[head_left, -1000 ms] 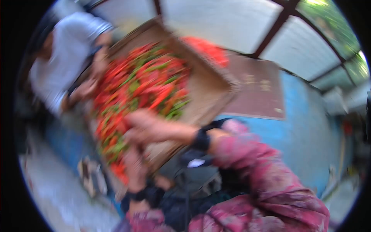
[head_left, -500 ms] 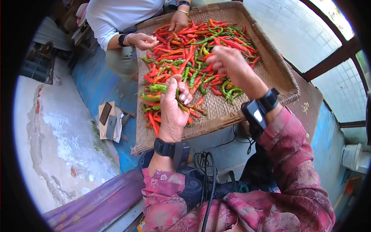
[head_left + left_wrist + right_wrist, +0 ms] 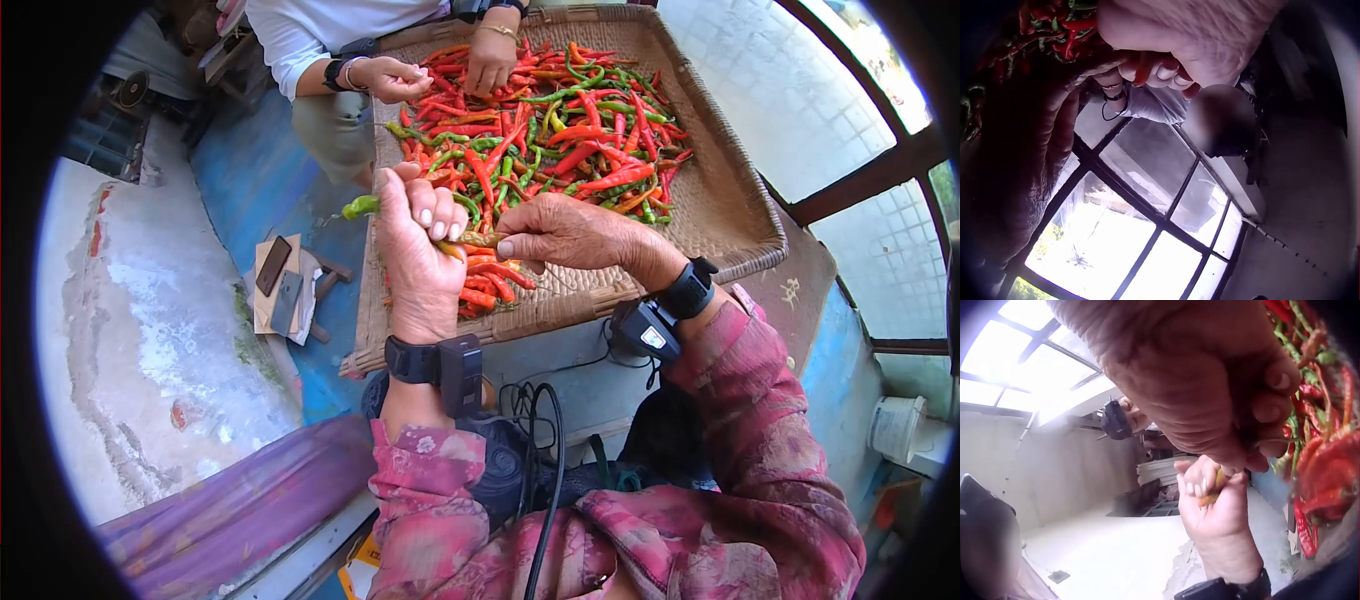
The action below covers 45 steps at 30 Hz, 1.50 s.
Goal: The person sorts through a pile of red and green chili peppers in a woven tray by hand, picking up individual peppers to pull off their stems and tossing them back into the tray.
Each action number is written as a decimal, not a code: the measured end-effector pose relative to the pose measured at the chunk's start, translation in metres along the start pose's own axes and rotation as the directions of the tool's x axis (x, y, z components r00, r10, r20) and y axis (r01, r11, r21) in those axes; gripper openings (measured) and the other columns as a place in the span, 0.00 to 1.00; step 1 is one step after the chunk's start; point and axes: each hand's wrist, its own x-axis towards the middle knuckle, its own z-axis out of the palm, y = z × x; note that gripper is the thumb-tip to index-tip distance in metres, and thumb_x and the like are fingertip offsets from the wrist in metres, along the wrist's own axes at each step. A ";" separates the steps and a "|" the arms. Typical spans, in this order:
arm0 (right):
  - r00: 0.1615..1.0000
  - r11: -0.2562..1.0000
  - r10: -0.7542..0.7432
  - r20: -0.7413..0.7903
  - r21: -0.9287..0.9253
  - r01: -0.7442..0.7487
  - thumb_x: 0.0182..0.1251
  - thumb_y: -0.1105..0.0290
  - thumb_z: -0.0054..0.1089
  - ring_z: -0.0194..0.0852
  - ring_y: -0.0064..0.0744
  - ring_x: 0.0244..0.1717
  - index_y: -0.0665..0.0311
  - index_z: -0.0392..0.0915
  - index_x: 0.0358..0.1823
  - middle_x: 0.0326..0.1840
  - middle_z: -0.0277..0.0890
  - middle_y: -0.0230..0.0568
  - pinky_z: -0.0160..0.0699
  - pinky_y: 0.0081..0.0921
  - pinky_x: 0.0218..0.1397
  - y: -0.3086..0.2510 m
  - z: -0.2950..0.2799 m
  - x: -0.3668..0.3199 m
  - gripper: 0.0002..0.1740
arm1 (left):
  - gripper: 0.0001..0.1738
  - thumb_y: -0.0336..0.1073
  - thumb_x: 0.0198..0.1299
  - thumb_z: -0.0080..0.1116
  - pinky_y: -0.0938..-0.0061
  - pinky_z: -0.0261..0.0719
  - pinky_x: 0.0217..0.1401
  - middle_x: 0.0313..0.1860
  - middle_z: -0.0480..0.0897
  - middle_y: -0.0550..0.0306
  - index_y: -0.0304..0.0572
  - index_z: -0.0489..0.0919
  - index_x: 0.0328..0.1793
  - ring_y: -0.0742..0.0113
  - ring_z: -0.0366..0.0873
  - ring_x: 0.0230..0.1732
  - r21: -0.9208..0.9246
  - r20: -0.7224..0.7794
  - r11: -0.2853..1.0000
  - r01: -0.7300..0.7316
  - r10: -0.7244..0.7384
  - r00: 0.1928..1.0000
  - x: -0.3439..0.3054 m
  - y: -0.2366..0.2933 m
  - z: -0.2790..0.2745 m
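Over the near left part of a woven tray (image 3: 735, 190), the left hand (image 3: 418, 255) curls its fingers round a few peppers, with a green one (image 3: 360, 207) poking out on its left and a yellow-orange one (image 3: 452, 250) at the palm. The right hand (image 3: 580, 235) pinches a brownish pepper (image 3: 482, 239) that reaches to the left hand's fingers. Below them in the tray lie red peppers (image 3: 492, 280). In the right wrist view the left hand (image 3: 1216, 512) holds a yellow-orange pepper (image 3: 1210, 499) at its palm.
Another person's two hands (image 3: 490, 62) are at the tray's far left, over a heap of red and green peppers (image 3: 600, 140). A stool (image 3: 262, 325) with two phones stands at the left. Black cables (image 3: 545, 430) hang below the tray, and a white bucket (image 3: 893, 428) is at the right.
The right hand has come down and left from over the heap to the left hand and now pinches a pepper there. The left hand still grips its peppers, slightly further left in view.
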 end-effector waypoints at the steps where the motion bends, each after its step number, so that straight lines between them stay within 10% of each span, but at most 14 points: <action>1: 1.000 1.000 0.010 0.017 0.004 -0.010 0.68 0.62 0.49 0.70 0.25 0.24 0.70 0.75 0.36 0.20 0.71 0.39 0.70 0.26 0.29 0.000 -0.005 -0.001 0.15 | 0.16 0.49 0.67 0.43 0.83 0.55 0.16 0.13 0.56 0.71 0.45 0.71 0.38 0.81 0.52 0.13 -0.004 -0.001 1.000 -0.018 0.018 1.000 -0.001 0.003 0.002; 6: 0.962 0.909 0.084 -0.262 -0.375 -0.181 0.59 0.63 0.52 0.75 0.46 0.28 0.65 0.79 0.36 0.27 0.76 0.51 0.73 0.38 0.33 0.022 -0.035 -0.012 0.13 | 0.18 0.51 0.66 0.44 0.84 0.53 0.15 0.14 0.55 0.71 0.44 0.72 0.41 0.81 0.51 0.13 0.030 0.008 0.994 -0.102 0.102 0.995 0.004 0.024 -0.009; 8: 0.836 0.971 0.117 -0.536 -0.116 -0.210 0.59 0.64 0.51 0.75 0.51 0.30 0.67 0.78 0.38 0.27 0.76 0.53 0.72 0.41 0.34 0.033 -0.046 -0.016 0.14 | 0.22 0.54 0.64 0.45 0.85 0.54 0.15 0.16 0.58 0.70 0.42 0.72 0.43 0.81 0.52 0.14 0.134 -0.032 0.990 -0.042 0.047 0.998 0.001 0.028 -0.005; 11: 0.534 0.818 -0.205 -0.821 -0.443 -0.367 0.59 0.62 0.55 0.77 0.45 0.31 0.70 0.75 0.43 0.29 0.77 0.51 0.74 0.38 0.35 0.042 -0.055 -0.018 0.18 | 0.29 0.62 0.61 0.43 0.87 0.55 0.15 0.19 0.63 0.68 0.42 0.71 0.45 0.82 0.55 0.14 0.133 0.033 0.984 0.120 -0.126 0.991 -0.002 0.020 -0.004; 16: 0.813 0.998 0.051 -0.579 0.067 -0.015 0.67 0.59 0.50 0.72 0.25 0.30 0.74 0.76 0.37 0.24 0.75 0.39 0.73 0.28 0.36 0.014 -0.028 -0.004 0.20 | 0.24 0.55 0.67 0.39 0.86 0.56 0.15 0.18 0.66 0.67 0.40 0.71 0.38 0.83 0.57 0.14 0.542 0.019 0.790 0.287 -0.353 0.935 -0.012 0.004 0.015; 20: 0.949 0.970 -0.060 -0.311 0.207 0.129 0.67 0.57 0.52 0.67 0.19 0.30 0.72 0.75 0.41 0.27 0.71 0.30 0.71 0.21 0.34 -0.006 -0.012 0.000 0.20 | 0.24 0.53 0.66 0.43 0.80 0.59 0.22 0.18 0.66 0.67 0.37 0.73 0.35 0.79 0.60 0.19 0.816 0.102 0.557 0.156 -0.405 0.909 -0.014 -0.020 0.007; 28: 0.831 0.995 -0.097 -0.547 -0.040 0.090 0.67 0.59 0.51 0.65 0.17 0.23 0.69 0.72 0.28 0.21 0.68 0.29 0.66 0.20 0.24 0.008 -0.027 -0.001 0.18 | 0.20 0.47 0.65 0.49 0.81 0.61 0.24 0.20 0.67 0.69 0.35 0.74 0.36 0.80 0.61 0.22 0.876 0.181 0.481 0.037 -0.398 0.899 -0.014 -0.016 0.015; 33: 0.749 0.954 0.239 -0.618 0.294 -0.062 0.69 0.57 0.47 0.70 0.16 0.22 0.67 0.73 0.32 0.22 0.70 0.31 0.72 0.14 0.22 0.018 -0.046 -0.008 0.18 | 0.17 0.45 0.65 0.49 0.85 0.58 0.22 0.19 0.66 0.71 0.36 0.76 0.40 0.84 0.59 0.21 0.870 0.112 0.493 0.003 -0.204 0.973 -0.009 -0.011 0.014; 37: 0.530 0.678 0.438 -0.726 0.654 0.336 0.67 0.55 0.49 0.70 0.19 0.23 0.71 0.73 0.39 0.28 0.73 0.37 0.73 0.15 0.25 0.042 -0.061 -0.013 0.21 | 0.13 0.42 0.67 0.47 0.89 0.55 0.18 0.19 0.66 0.71 0.40 0.77 0.41 0.87 0.57 0.19 0.742 0.110 0.671 -0.016 -0.099 0.989 -0.006 -0.004 0.013; 39: 0.580 0.750 0.467 -0.668 0.647 0.141 0.68 0.55 0.49 0.70 0.20 0.21 0.70 0.74 0.34 0.25 0.74 0.38 0.73 0.17 0.25 0.052 -0.055 -0.006 0.21 | 0.13 0.41 0.67 0.47 0.89 0.55 0.18 0.19 0.66 0.71 0.40 0.76 0.41 0.87 0.58 0.19 0.736 0.090 0.677 -0.003 -0.093 0.992 -0.004 -0.001 0.013; 41: 0.704 0.867 0.477 -0.526 0.413 -0.279 0.65 0.56 0.51 0.72 0.27 0.21 0.67 0.77 0.29 0.21 0.75 0.42 0.75 0.25 0.28 0.060 -0.046 -0.002 0.19 | 0.12 0.41 0.67 0.47 0.89 0.55 0.19 0.19 0.66 0.72 0.40 0.76 0.41 0.87 0.58 0.19 0.727 0.071 0.687 0.013 -0.094 0.993 -0.003 -0.001 0.014; 42: 0.828 0.912 0.332 -0.451 -0.072 -0.405 0.59 0.55 0.55 0.77 0.40 0.27 0.63 0.77 0.33 0.25 0.77 0.46 0.77 0.35 0.35 0.079 -0.043 0.004 0.17 | 0.12 0.40 0.66 0.48 0.89 0.55 0.19 0.19 0.66 0.72 0.40 0.76 0.41 0.87 0.58 0.19 0.727 0.090 0.687 0.001 -0.097 0.991 -0.003 -0.001 0.014; 45: 0.928 0.699 0.234 -0.289 -0.614 -0.368 0.49 0.54 0.63 0.75 0.48 0.43 0.60 0.76 0.43 0.38 0.75 0.49 0.74 0.40 0.47 0.082 -0.013 0.008 0.22 | 0.11 0.39 0.66 0.48 0.89 0.56 0.19 0.20 0.66 0.72 0.40 0.77 0.41 0.87 0.58 0.19 0.722 0.114 0.692 -0.020 -0.091 0.989 -0.002 -0.001 0.013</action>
